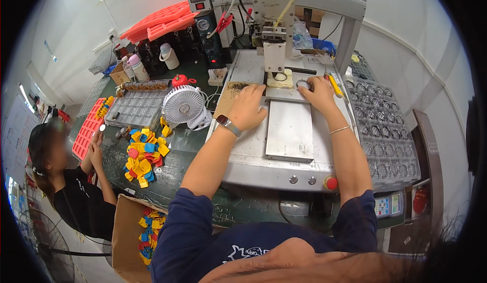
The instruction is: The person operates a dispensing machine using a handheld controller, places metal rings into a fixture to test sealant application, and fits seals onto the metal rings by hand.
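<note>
My right hand [320,94] pinches a small round part with a metallic-looking rim [303,85] just right of a cream block [279,83]. A dark ring shape shows on the block, under the square head of the bench machine [274,57]. My left hand [247,107] lies on the machine's bed left of the block, fingers stretched out and thumb apart, with nothing held. Beneath its palm side is a brown board [228,100] bearing dark little bits. Between my forearms runs a bare metal slide plate [289,136].
Clear trays of round parts [378,125] stack at the right, past a yellow-handled cutter [335,86]. Left are a white fan [183,105], a pile of coloured plastic pieces [144,156] and a carton [124,232]. A red stop button [330,183] sits up front. A co-worker [76,181] works at left.
</note>
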### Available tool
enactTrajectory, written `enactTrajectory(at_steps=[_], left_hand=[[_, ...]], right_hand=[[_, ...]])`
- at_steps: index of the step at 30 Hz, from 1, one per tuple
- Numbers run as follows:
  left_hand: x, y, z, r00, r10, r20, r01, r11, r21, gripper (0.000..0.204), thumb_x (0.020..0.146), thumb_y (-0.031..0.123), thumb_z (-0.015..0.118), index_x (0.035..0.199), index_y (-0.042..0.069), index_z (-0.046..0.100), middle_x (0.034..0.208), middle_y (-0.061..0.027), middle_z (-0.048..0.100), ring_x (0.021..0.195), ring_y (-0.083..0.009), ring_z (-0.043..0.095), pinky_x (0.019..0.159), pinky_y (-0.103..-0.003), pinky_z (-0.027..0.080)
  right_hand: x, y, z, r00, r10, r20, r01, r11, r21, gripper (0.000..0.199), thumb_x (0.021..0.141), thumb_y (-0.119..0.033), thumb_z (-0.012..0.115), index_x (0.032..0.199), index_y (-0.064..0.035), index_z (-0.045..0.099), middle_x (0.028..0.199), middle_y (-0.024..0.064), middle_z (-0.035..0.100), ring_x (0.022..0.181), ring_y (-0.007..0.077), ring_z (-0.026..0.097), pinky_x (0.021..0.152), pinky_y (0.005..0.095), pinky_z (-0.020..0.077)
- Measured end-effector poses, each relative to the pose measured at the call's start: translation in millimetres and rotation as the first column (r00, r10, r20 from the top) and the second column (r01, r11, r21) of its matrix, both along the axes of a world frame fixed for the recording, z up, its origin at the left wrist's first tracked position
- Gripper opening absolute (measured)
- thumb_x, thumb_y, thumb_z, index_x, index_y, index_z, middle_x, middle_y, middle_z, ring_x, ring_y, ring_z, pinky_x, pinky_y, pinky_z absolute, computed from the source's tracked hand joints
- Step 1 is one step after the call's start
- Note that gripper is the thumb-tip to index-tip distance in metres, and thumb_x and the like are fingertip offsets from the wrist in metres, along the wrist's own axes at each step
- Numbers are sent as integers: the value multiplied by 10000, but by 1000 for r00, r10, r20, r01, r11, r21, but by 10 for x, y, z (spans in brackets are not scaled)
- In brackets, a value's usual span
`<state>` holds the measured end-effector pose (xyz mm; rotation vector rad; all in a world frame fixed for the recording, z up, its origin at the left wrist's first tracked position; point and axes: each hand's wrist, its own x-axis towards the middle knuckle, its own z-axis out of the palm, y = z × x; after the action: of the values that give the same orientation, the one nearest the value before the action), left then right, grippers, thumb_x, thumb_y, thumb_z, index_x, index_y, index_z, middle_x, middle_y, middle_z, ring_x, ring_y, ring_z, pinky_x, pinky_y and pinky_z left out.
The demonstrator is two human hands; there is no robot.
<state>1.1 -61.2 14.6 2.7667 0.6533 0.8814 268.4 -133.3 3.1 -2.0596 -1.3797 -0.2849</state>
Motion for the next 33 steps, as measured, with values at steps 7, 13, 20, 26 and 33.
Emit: enactTrajectory(at_steps=[7, 13, 20, 26, 33], left_hand=[[6, 84, -39, 997, 23, 69, -28, 997, 67, 572, 739, 159, 587, 1268, -19, 464, 1219, -201, 536, 1157, -363, 487, 991, -449, 391], [13, 83, -15, 992, 70, 103, -67, 997, -33, 533, 762, 162, 584, 1251, -27, 485, 1216, -213, 547, 1154, -360, 496, 988, -437, 395], [6, -104, 151, 975, 158, 154, -143, 984, -108, 396, 812, 194, 620, 1131, -29, 551, 1109, -208, 620, 1051, -351, 585, 911, -395, 460], [226, -279, 109, 970, 82, 230, -120, 981, 156, 385, 751, 200, 665, 1047, -26, 565, 948, -194, 618, 901, -372, 572, 786, -450, 471], [651, -321, 220, 965, 261, 30, -263, 953, 150, 464, 779, 371, 682, 972, -28, 543, 827, -214, 638, 806, -373, 614, 724, -447, 497]], right_hand=[[-55, -119, 45, 999, 45, 4, -45, 999, 11, 498, 709, -466, 726, 963, -41, 673, 1003, 98, 637, 1000, 266, 586, 868, 435, 396], [-114, -224, 124, 998, 54, -35, -54, 999, -3, 507, 694, -478, 739, 925, -29, 684, 964, 107, 649, 945, 267, 610, 848, 429, 414], [-166, -275, 189, 995, 24, -94, -29, 998, -49, 521, 689, -488, 741, 920, -24, 693, 965, 119, 655, 914, 276, 628, 810, 410, 454], [-191, -280, 210, 993, 63, -97, -67, 997, -43, 508, 681, -481, 748, 899, -25, 695, 947, 122, 654, 911, 281, 626, 802, 414, 463], [-243, -339, 236, 970, 244, 0, -243, 965, 101, 489, 686, -426, 761, 931, -12, 672, 955, 141, 635, 941, 298, 610, 815, 399, 474]])
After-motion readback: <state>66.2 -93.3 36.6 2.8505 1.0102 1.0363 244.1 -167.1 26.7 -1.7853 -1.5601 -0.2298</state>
